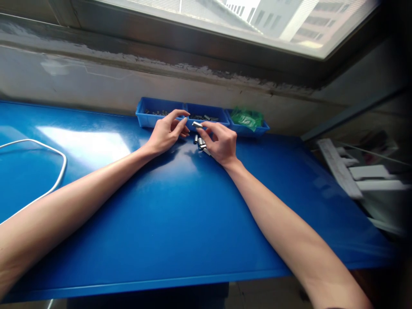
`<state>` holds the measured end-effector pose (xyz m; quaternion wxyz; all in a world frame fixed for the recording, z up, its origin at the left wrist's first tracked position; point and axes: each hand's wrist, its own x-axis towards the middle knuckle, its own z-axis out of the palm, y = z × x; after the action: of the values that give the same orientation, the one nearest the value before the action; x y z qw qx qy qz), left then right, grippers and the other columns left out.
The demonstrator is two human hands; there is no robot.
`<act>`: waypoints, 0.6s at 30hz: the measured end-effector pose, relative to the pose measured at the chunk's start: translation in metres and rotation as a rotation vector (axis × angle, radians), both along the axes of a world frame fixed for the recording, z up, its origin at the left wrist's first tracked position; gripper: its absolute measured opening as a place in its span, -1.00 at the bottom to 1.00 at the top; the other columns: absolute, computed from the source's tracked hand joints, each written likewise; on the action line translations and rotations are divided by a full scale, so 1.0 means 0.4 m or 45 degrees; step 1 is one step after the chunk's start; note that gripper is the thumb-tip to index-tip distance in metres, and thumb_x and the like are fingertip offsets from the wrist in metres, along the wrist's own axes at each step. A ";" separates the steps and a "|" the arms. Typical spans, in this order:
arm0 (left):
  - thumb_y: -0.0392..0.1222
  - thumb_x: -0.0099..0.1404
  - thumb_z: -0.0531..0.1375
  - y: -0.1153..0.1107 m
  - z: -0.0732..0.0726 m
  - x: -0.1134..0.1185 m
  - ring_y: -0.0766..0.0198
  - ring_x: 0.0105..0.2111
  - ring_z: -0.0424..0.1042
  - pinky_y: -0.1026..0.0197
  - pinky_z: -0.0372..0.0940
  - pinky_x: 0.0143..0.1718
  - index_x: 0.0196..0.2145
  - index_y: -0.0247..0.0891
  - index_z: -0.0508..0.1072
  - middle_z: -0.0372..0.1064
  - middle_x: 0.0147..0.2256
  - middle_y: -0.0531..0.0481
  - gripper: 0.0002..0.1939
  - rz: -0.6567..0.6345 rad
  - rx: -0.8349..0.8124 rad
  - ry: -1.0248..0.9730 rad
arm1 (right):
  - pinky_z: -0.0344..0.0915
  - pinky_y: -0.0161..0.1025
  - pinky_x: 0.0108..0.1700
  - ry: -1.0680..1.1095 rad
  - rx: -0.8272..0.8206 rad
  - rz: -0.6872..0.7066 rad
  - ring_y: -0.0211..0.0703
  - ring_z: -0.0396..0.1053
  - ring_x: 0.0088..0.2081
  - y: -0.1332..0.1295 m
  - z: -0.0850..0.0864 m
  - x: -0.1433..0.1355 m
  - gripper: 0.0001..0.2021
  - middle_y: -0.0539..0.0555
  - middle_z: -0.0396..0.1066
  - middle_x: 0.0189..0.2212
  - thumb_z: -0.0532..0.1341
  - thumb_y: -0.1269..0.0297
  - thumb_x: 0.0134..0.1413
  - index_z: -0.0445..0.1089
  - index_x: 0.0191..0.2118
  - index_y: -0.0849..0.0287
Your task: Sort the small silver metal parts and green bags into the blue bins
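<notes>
Between the thumb and fingers of my right hand [222, 143] is a small metal piece [197, 125], held just in front of the blue bins. Beneath it, a small pile of similar metal pieces [201, 143] lies on the blue table [180, 214], partly hidden by my right hand. My left hand [167, 131] is in front of the left bin [144, 121], its thumb and index finger apart and nothing visible between them. Small dark metal parts lie in the left bin and in the middle bin [222, 118].
A green plastic bag [247, 118] fills the right bin [265, 127]. A white cable [62, 165] curves over the table's left side. Behind the bins stands a wall [106, 81] below a window. White objects [368, 172] stand beyond the table's right edge.
</notes>
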<state>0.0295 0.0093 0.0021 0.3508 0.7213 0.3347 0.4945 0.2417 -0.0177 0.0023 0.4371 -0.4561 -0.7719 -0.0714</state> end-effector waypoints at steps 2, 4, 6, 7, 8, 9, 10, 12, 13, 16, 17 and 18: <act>0.00 0.50 0.14 -0.002 0.002 0.001 0.20 -0.27 0.62 0.21 0.49 -0.14 0.02 -0.27 0.52 0.61 -0.29 -0.06 -0.67 0.029 0.101 0.133 | 0.41 -0.13 -0.20 0.154 0.045 -0.213 -0.05 0.51 -0.37 0.012 -0.003 0.008 -0.59 0.12 0.59 -0.37 0.15 -0.09 0.40 0.59 -0.08 0.11; -0.06 0.50 0.14 -0.008 0.005 0.002 0.15 -0.15 0.61 0.16 0.46 -0.02 -0.06 -0.29 0.58 0.63 -0.17 -0.14 -0.70 0.007 0.274 0.314 | 0.40 -0.13 -0.21 0.234 0.071 -0.367 -0.01 0.52 -0.37 0.025 -0.008 0.018 -0.57 0.12 0.58 -0.41 0.14 -0.12 0.40 0.59 -0.11 0.12; -0.11 0.49 0.13 -0.014 0.006 0.003 0.08 -0.02 0.58 0.10 0.42 0.10 -0.03 -0.29 0.61 0.61 -0.04 -0.20 -0.69 -0.079 0.428 0.468 | 0.40 -0.13 -0.23 0.241 0.064 -0.425 0.01 0.53 -0.37 0.036 -0.012 0.025 -0.58 0.12 0.59 -0.43 0.14 -0.11 0.40 0.59 -0.15 0.12; -0.12 0.50 0.12 -0.017 0.005 0.004 0.05 0.05 0.55 0.06 0.39 0.16 0.02 -0.28 0.60 0.58 0.03 -0.22 -0.67 -0.137 0.485 0.532 | 0.40 -0.13 -0.23 0.232 0.050 -0.426 0.02 0.54 -0.37 0.040 -0.013 0.027 -0.59 0.12 0.59 -0.42 0.15 -0.10 0.39 0.59 -0.17 0.11; -0.13 0.50 0.11 -0.019 0.003 0.005 0.03 0.12 0.51 0.02 0.36 0.22 0.08 -0.28 0.59 0.55 0.10 -0.23 -0.65 -0.197 0.529 0.591 | 0.40 -0.12 -0.23 0.223 0.033 -0.418 0.03 0.54 -0.37 0.042 -0.014 0.027 -0.60 0.12 0.60 -0.42 0.15 -0.08 0.40 0.59 -0.17 0.10; -0.12 0.51 0.10 -0.020 0.000 0.006 0.01 0.19 0.45 -0.02 0.32 0.28 0.12 -0.26 0.57 0.51 0.16 -0.23 -0.63 -0.249 0.566 0.650 | 0.41 -0.12 -0.22 0.220 0.016 -0.405 0.03 0.54 -0.36 0.042 -0.013 0.025 -0.62 0.12 0.60 -0.41 0.15 -0.06 0.40 0.59 -0.17 0.10; -0.11 0.53 0.09 -0.021 -0.002 0.007 -0.01 0.25 0.40 -0.05 0.28 0.32 0.16 -0.24 0.56 0.47 0.21 -0.22 -0.61 -0.291 0.597 0.704 | 0.41 -0.11 -0.20 0.225 0.002 -0.391 0.03 0.54 -0.36 0.041 -0.012 0.023 -0.62 0.13 0.60 -0.40 0.15 -0.05 0.40 0.59 -0.17 0.10; -0.09 0.55 0.06 -0.021 -0.005 0.008 -0.01 0.30 0.35 -0.07 0.25 0.35 0.20 -0.18 0.54 0.44 0.25 -0.17 -0.59 -0.359 0.639 0.778 | 0.41 -0.10 -0.20 0.250 -0.014 -0.361 0.02 0.54 -0.37 0.036 -0.009 0.017 -0.63 0.12 0.59 -0.42 0.14 -0.05 0.41 0.58 -0.18 0.10; -0.09 0.55 0.06 -0.021 -0.006 0.009 0.00 0.30 0.35 -0.06 0.25 0.35 0.20 -0.16 0.54 0.45 0.24 -0.16 -0.59 -0.384 0.653 0.789 | 0.41 -0.10 -0.20 0.262 -0.019 -0.346 0.01 0.53 -0.39 0.034 -0.008 0.015 -0.62 0.11 0.58 -0.43 0.13 -0.04 0.42 0.57 -0.18 0.10; -0.11 0.52 0.12 -0.021 -0.004 0.008 0.04 0.20 0.45 0.00 0.33 0.28 0.10 -0.17 0.60 0.54 0.14 -0.17 -0.65 -0.376 0.662 0.728 | 0.41 -0.11 -0.22 0.265 -0.021 -0.297 -0.05 0.48 -0.44 0.030 -0.005 0.012 -0.60 0.09 0.55 -0.45 0.08 -0.04 0.45 0.55 -0.17 0.11; -0.13 0.50 0.14 -0.021 -0.003 0.007 0.04 0.15 0.49 0.01 0.36 0.24 0.05 -0.20 0.63 0.56 0.10 -0.18 -0.68 -0.343 0.656 0.696 | 0.41 -0.12 -0.22 0.260 -0.019 -0.278 -0.06 0.47 -0.44 0.029 -0.004 0.012 -0.59 0.08 0.54 -0.46 0.07 -0.04 0.45 0.55 -0.17 0.11; -0.15 0.48 0.16 -0.021 -0.002 0.005 0.05 0.10 0.52 0.02 0.38 0.20 0.00 -0.22 0.64 0.57 0.07 -0.19 -0.71 -0.303 0.645 0.666 | 0.41 -0.13 -0.23 0.258 -0.019 -0.260 -0.07 0.46 -0.45 0.028 -0.004 0.011 -0.59 0.07 0.53 -0.46 0.07 -0.05 0.45 0.55 -0.16 0.11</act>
<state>0.0316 0.0010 0.0014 0.1191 0.9208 0.1939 0.3167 0.2462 -0.0065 0.0009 0.4998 -0.5403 -0.6740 -0.0632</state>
